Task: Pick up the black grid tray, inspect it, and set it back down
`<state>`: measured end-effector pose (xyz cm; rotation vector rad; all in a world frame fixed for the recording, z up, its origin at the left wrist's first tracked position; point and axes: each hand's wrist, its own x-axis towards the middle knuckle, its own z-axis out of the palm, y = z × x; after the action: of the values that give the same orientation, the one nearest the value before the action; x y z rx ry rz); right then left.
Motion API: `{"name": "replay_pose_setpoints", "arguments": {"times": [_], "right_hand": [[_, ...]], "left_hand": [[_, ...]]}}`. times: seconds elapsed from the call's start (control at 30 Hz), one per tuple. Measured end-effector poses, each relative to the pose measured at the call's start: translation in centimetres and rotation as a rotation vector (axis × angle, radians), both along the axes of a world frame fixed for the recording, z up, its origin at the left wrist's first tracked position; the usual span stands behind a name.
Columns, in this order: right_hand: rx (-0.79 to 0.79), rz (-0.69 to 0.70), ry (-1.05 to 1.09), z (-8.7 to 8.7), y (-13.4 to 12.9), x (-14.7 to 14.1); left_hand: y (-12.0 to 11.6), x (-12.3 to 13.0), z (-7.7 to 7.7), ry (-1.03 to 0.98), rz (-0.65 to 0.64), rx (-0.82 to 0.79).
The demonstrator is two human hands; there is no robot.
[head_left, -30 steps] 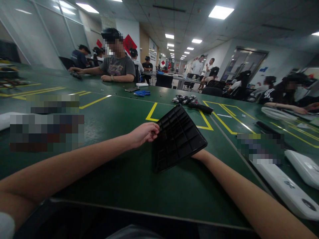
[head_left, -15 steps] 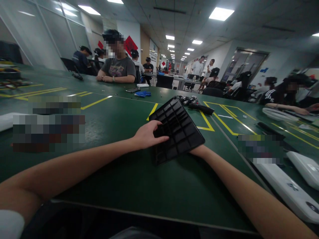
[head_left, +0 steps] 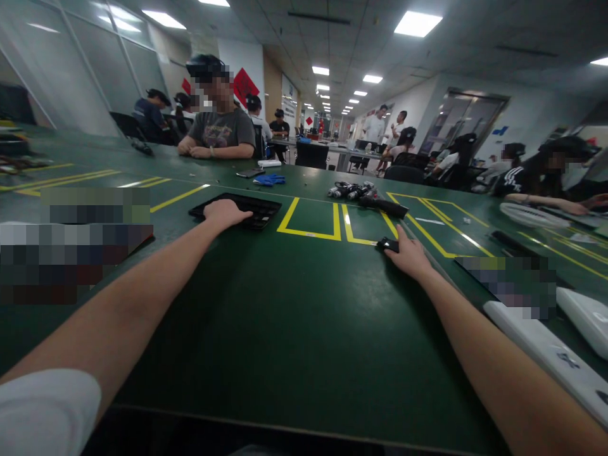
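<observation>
Black rectangular plastic tray [head_left: 263,209] is already down, left hand [head_left: 225,214] over it, grip unclear, and right of it the right hand [head_left: 410,254] pinches a small black object [head_left: 387,244], unreleased.

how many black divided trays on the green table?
1: black rectangular plastic tray with dividers, lying on the green table, partly covered by the left hand. Others may be hidden.

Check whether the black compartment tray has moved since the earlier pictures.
Yes, leftward: the black compartment tray, earlier held tilted partly in front of a yellow tape outline, now sits left of that outline, under the left hand.
</observation>
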<state>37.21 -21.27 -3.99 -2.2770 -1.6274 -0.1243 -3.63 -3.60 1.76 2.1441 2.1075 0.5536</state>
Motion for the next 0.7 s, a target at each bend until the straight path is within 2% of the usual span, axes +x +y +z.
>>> {"name": "replay_pose_setpoints", "arguments": {"times": [0.07, 0.1, 0.2, 0.27, 0.33, 0.37, 0.43, 0.57, 0.7], "right_hand": [[0.022, -0.019, -0.064, 0.4, -0.2, -0.8], [0.048, -0.017, -0.099, 0.7, -0.4, -1.4], [0.119, 0.074, -0.149, 1.5, -1.2, -4.4], [0.11, 0.212, -0.13, 1.9, -2.2, -7.3], [0.05, 0.389, -0.088, 2.0, -3.4, -10.2], [0.009, 0.476, -0.065, 1.9, -4.0, -11.6], [-0.09, 0.614, -0.023, 1.7, -5.1, -13.7], [-0.205, 0.707, -0.002, 1.3, -6.1, -15.4], [-0.191, 0.727, -0.028, 1.4, -6.0, -15.3]], "left_hand": [[-0.7, 0.5, 0.3, 0.062, 0.048, 0.074], [-1.3, 1.0, 0.4, 0.073, 0.026, 0.119], [-4.1, 3.3, -0.2, 0.044, -0.153, 0.212], [-6.8, 5.2, -1.4, 0.018, -0.328, 0.225], [-9.5, 7.1, -3.0, -0.052, -0.692, 0.197], [-10.7, 7.8, -3.7, -0.052, -0.82, 0.169], [-12.3, 8.9, -4.6, -0.024, -0.966, 0.081], [-12.9, 9.6, -4.8, 0.066, -0.993, -0.049], [-12.7, 9.6, -4.3, 0.124, -0.977, 0.015]]}}
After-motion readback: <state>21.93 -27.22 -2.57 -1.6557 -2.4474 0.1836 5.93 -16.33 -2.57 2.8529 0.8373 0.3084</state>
